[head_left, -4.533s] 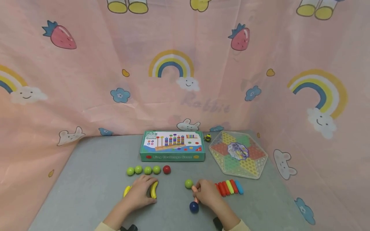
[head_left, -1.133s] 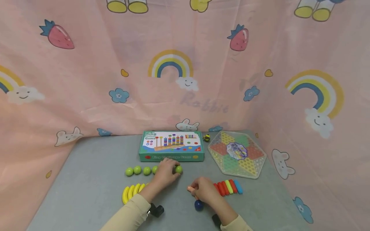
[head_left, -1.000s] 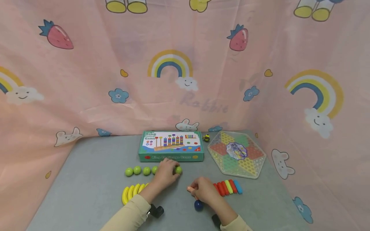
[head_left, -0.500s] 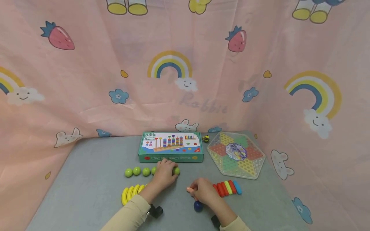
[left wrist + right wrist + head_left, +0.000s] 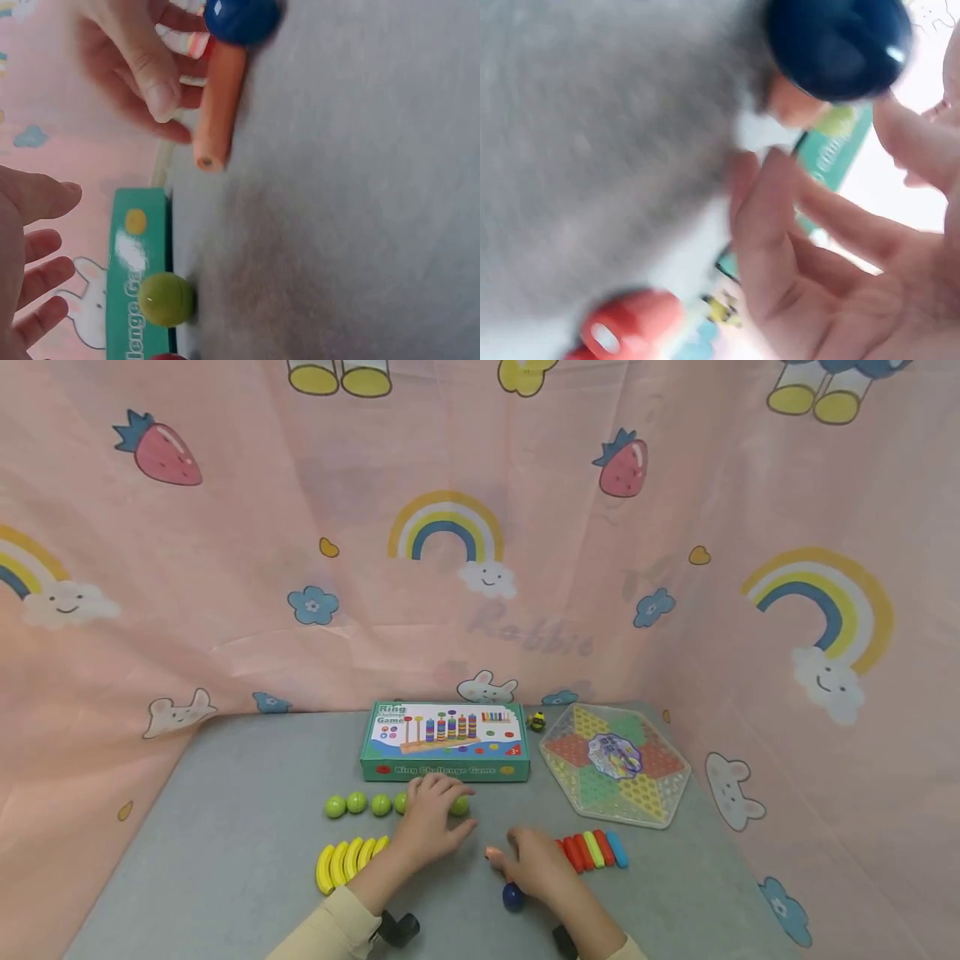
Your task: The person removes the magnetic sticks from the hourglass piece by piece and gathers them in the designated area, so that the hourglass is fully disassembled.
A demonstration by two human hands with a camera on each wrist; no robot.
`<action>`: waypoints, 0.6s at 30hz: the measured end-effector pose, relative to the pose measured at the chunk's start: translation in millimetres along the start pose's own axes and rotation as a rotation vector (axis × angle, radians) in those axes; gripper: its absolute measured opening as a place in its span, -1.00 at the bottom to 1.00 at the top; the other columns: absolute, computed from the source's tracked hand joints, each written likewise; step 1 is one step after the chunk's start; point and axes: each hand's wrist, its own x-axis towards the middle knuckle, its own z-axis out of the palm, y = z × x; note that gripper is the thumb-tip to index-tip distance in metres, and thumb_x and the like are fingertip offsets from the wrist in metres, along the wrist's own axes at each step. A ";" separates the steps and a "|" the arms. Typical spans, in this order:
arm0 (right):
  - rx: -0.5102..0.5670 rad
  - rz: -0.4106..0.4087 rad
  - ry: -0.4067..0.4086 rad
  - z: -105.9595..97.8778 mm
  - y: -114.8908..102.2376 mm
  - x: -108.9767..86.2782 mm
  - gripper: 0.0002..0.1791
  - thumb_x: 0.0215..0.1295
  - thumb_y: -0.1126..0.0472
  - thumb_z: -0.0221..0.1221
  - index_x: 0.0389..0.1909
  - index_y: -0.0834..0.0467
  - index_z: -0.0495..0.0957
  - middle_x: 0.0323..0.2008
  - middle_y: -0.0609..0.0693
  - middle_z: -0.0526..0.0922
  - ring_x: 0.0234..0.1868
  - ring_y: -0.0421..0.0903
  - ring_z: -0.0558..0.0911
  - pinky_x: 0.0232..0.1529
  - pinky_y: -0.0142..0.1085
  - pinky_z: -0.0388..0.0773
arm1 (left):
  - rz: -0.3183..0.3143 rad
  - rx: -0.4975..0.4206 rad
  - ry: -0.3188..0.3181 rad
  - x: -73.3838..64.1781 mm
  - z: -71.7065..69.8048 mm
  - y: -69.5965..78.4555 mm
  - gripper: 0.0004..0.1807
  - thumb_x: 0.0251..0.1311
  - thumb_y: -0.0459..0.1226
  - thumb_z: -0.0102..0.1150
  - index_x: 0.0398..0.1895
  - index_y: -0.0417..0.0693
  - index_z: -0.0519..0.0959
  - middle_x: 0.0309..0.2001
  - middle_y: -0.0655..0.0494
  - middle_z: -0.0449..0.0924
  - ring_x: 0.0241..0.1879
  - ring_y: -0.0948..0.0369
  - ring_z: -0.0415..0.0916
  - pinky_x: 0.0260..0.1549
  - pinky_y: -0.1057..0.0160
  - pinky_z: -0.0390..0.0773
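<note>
My left hand (image 5: 429, 828) is over the right end of a row of green balls, fingers spread and holding nothing. Just beyond its fingertips sits a green ball (image 5: 459, 806), standing clear of the hand in the left wrist view. A red ball (image 5: 166, 357) shows only its edge there; the hand covers it in the head view. My right hand (image 5: 542, 864) hovers with parted fingers beside an orange tube (image 5: 219, 105) with a hole in its end. At the tube's near end lies a dark blue ball (image 5: 513, 897). The right fingers do not grip either one.
Several yellow toy bananas (image 5: 351, 862) lie side by side at left. Red, yellow-green and blue sticks (image 5: 592, 849) are lined up by the right hand. Behind stand a green game box (image 5: 446, 770), a small bee figure (image 5: 536, 721) and a hexagonal board (image 5: 615, 764).
The left hand left the bananas, brought the green ball from beside the orange tube to the ball row, and has now released it. The right fingers have just loosened off the tube.
</note>
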 end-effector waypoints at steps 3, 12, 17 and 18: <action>-0.053 0.038 -0.040 -0.4 -0.4 -10.4 -0.44 0.21 -0.19 0.36 -0.21 0.28 0.57 -0.35 0.09 0.59 -0.34 0.04 0.57 -0.32 -0.07 0.55 | 0.020 -0.017 0.000 -6.6 -5.7 7.4 -0.58 0.06 -0.10 0.50 0.01 0.07 0.67 -0.01 0.16 0.67 0.07 0.10 0.47 0.08 -0.13 0.37; -0.057 -0.044 -0.030 0.3 -4.3 -17.7 -0.59 0.06 0.01 0.50 -0.54 0.10 0.44 -0.59 -0.04 0.46 -0.56 -0.10 0.42 -0.54 -0.28 0.29 | 0.040 -0.109 -0.098 -23.9 -4.8 12.5 -0.65 0.16 -0.14 0.43 0.01 0.01 0.67 -0.07 0.19 0.66 -0.14 0.27 0.57 -0.12 0.21 0.62; -0.039 -0.085 0.013 0.2 -4.6 -11.1 -0.68 0.07 0.09 0.50 -0.52 0.10 0.52 -0.56 -0.07 0.50 -0.51 -0.11 0.44 -0.49 -0.26 0.34 | 0.010 -0.122 -0.160 -31.7 5.2 9.4 -0.72 0.18 -0.14 0.41 -0.06 0.01 0.69 -0.13 0.21 0.66 -0.16 0.27 0.58 -0.14 0.25 0.62; -0.027 -0.084 0.016 0.8 -4.2 -9.4 -0.71 0.07 0.11 0.50 -0.49 0.11 0.56 -0.54 -0.07 0.52 -0.49 -0.11 0.46 -0.47 -0.24 0.38 | -0.001 -0.118 -0.177 -32.9 7.5 8.9 -0.72 0.19 -0.12 0.40 -0.07 0.02 0.69 -0.13 0.23 0.66 -0.14 0.27 0.58 -0.13 0.24 0.62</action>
